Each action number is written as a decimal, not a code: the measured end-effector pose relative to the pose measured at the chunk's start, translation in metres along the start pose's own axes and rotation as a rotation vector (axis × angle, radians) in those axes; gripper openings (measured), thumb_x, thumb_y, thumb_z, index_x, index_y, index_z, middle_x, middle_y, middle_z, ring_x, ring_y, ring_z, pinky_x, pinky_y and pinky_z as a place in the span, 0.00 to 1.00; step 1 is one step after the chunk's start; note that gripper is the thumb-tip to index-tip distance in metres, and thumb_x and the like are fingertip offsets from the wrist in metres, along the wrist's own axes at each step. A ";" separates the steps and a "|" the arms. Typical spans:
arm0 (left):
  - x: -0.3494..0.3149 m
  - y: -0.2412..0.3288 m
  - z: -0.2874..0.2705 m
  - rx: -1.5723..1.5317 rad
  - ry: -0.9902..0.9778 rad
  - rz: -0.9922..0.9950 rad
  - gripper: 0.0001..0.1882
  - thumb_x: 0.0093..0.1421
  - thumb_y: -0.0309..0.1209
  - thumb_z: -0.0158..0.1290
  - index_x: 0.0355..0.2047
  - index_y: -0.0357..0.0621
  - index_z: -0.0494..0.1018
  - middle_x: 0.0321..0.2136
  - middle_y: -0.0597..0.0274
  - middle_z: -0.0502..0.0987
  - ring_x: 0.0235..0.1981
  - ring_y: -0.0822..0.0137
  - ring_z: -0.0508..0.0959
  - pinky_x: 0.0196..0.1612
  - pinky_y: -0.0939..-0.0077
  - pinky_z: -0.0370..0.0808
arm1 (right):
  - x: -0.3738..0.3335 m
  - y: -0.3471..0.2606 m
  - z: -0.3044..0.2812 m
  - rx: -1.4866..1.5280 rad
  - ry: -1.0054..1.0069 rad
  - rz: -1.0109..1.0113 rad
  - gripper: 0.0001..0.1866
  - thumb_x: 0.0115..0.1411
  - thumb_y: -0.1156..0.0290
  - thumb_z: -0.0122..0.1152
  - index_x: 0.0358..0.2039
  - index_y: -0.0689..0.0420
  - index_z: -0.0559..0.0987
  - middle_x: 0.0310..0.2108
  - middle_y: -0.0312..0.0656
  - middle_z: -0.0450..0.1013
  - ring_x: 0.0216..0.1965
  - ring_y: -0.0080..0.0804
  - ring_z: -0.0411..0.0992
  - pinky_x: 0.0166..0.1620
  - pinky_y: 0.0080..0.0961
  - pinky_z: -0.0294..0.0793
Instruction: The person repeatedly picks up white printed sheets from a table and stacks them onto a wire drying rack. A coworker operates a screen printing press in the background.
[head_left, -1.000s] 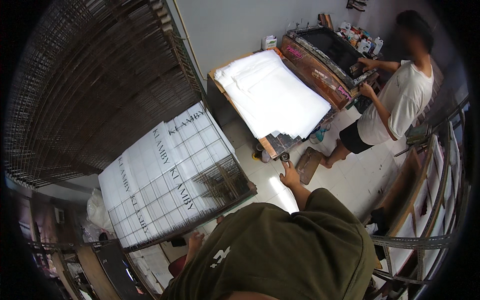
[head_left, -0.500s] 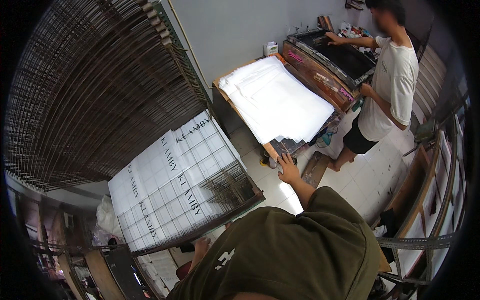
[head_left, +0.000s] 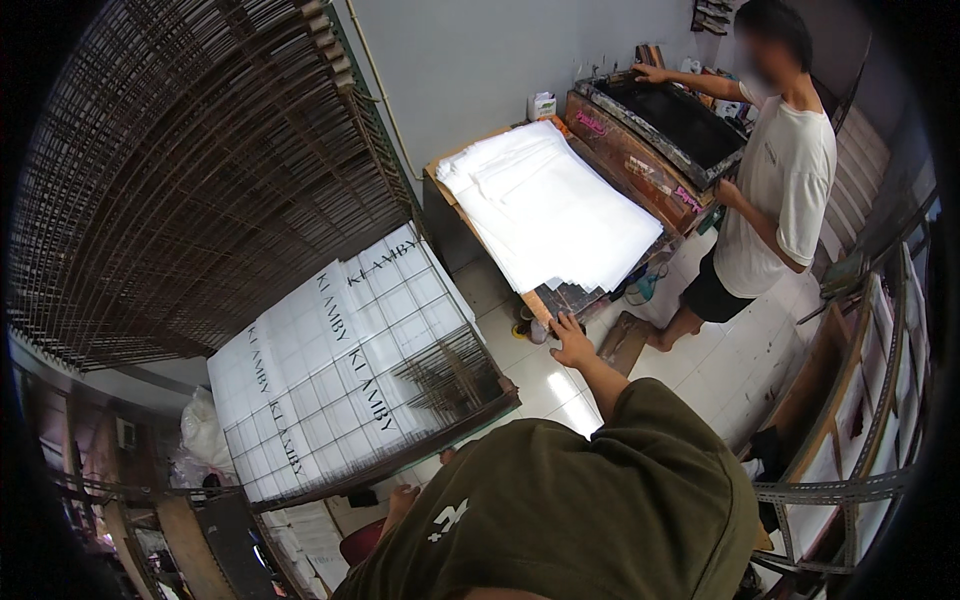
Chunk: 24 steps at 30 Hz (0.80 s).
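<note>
My right hand [head_left: 572, 343] reaches forward with its fingers spread and nothing in them. Its fingertips are at the near corner of a wooden-edged table [head_left: 537, 306]; whether they touch it I cannot tell. On that table lies a loose, uneven stack of white sheets [head_left: 550, 205]. Down by my left side, my left hand [head_left: 403, 498] shows only in part, small and half hidden by my shirt, so its grip is unclear. Nearest to it is a wire drying rack [head_left: 505, 398], with white sheets [head_left: 300, 365] bearing dark lettering laid over its grid.
More wire racks [head_left: 230, 180] stand tilted up at left. A co-worker [head_left: 785, 190] in a white shirt grips a dark screen frame [head_left: 675, 115] over a wooden bench [head_left: 630, 160]. A low wooden board [head_left: 625, 343] lies on the tiled floor. Shelving [head_left: 840, 487] curves along the right.
The co-worker's far hand has moved to the far end of the screen frame, which now sits tilted differently. My hands stay nearly where they were.
</note>
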<state>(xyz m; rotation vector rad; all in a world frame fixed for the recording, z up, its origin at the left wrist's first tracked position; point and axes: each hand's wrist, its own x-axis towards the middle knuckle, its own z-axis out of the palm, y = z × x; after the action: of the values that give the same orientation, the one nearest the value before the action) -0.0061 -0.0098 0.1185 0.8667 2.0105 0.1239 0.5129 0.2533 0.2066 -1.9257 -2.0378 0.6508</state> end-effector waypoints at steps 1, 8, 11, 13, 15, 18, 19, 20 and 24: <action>0.001 -0.003 0.001 0.032 -0.003 0.015 0.27 0.50 0.43 0.56 0.47 0.38 0.69 0.38 0.46 0.75 0.40 0.57 0.76 0.45 0.69 0.71 | 0.000 0.000 -0.001 0.001 -0.010 0.002 0.40 0.42 0.63 0.63 0.59 0.49 0.60 0.63 0.48 0.47 0.64 0.50 0.42 0.61 0.37 0.53; -0.013 0.029 -0.007 0.000 -0.052 0.007 0.30 0.51 0.44 0.55 0.49 0.38 0.67 0.36 0.49 0.76 0.38 0.59 0.77 0.43 0.69 0.71 | 0.002 0.011 0.003 -0.007 -0.006 -0.011 0.41 0.43 0.62 0.63 0.59 0.50 0.59 0.63 0.47 0.46 0.64 0.49 0.41 0.62 0.38 0.51; -0.002 0.011 -0.006 0.058 -0.062 0.075 0.30 0.51 0.45 0.56 0.49 0.39 0.67 0.32 0.52 0.77 0.35 0.61 0.77 0.41 0.70 0.71 | 0.002 0.006 0.006 0.015 -0.018 -0.017 0.41 0.43 0.62 0.63 0.59 0.50 0.59 0.63 0.47 0.46 0.65 0.49 0.40 0.62 0.38 0.51; 0.001 0.016 -0.006 0.084 -0.058 0.126 0.30 0.50 0.44 0.56 0.49 0.39 0.67 0.30 0.53 0.77 0.33 0.62 0.77 0.39 0.69 0.72 | 0.002 0.008 0.005 0.017 -0.015 -0.011 0.41 0.43 0.62 0.63 0.59 0.50 0.59 0.63 0.47 0.46 0.64 0.49 0.40 0.62 0.38 0.51; -0.019 0.045 -0.011 0.027 -0.035 0.070 0.30 0.50 0.44 0.56 0.50 0.39 0.67 0.29 0.53 0.77 0.32 0.63 0.77 0.38 0.69 0.72 | 0.002 0.011 0.004 0.022 -0.011 -0.008 0.41 0.43 0.62 0.64 0.59 0.50 0.59 0.63 0.47 0.46 0.64 0.50 0.40 0.62 0.39 0.51; 0.016 0.003 -0.006 -0.044 -0.059 0.112 0.29 0.50 0.43 0.56 0.49 0.38 0.67 0.27 0.52 0.78 0.31 0.63 0.78 0.36 0.68 0.73 | 0.003 0.008 0.007 0.038 -0.017 -0.026 0.42 0.42 0.62 0.64 0.59 0.50 0.59 0.63 0.48 0.46 0.64 0.50 0.41 0.62 0.39 0.51; 0.019 0.004 -0.006 -0.037 -0.060 0.109 0.29 0.50 0.43 0.56 0.49 0.38 0.67 0.27 0.52 0.78 0.30 0.62 0.78 0.36 0.67 0.73 | 0.003 0.008 0.006 0.038 -0.020 -0.024 0.42 0.42 0.62 0.64 0.59 0.50 0.59 0.63 0.48 0.46 0.64 0.50 0.41 0.62 0.39 0.51; 0.018 0.004 -0.003 0.020 -0.043 0.071 0.29 0.50 0.43 0.56 0.49 0.38 0.67 0.26 0.52 0.78 0.30 0.62 0.78 0.36 0.67 0.73 | 0.003 0.007 0.004 0.037 -0.024 -0.023 0.42 0.42 0.62 0.64 0.59 0.50 0.59 0.63 0.48 0.46 0.64 0.51 0.41 0.62 0.39 0.51; 0.000 0.025 -0.007 0.016 -0.030 0.010 0.28 0.50 0.42 0.56 0.48 0.37 0.68 0.27 0.51 0.78 0.30 0.61 0.78 0.37 0.68 0.73 | 0.004 0.014 0.009 0.000 0.013 -0.040 0.39 0.43 0.63 0.64 0.57 0.47 0.60 0.63 0.48 0.47 0.64 0.48 0.42 0.60 0.38 0.55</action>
<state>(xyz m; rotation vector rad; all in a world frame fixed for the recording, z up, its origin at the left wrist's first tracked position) 0.0015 0.0108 0.1326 0.8837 1.9822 0.0996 0.5205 0.2563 0.1914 -1.8793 -2.0624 0.6279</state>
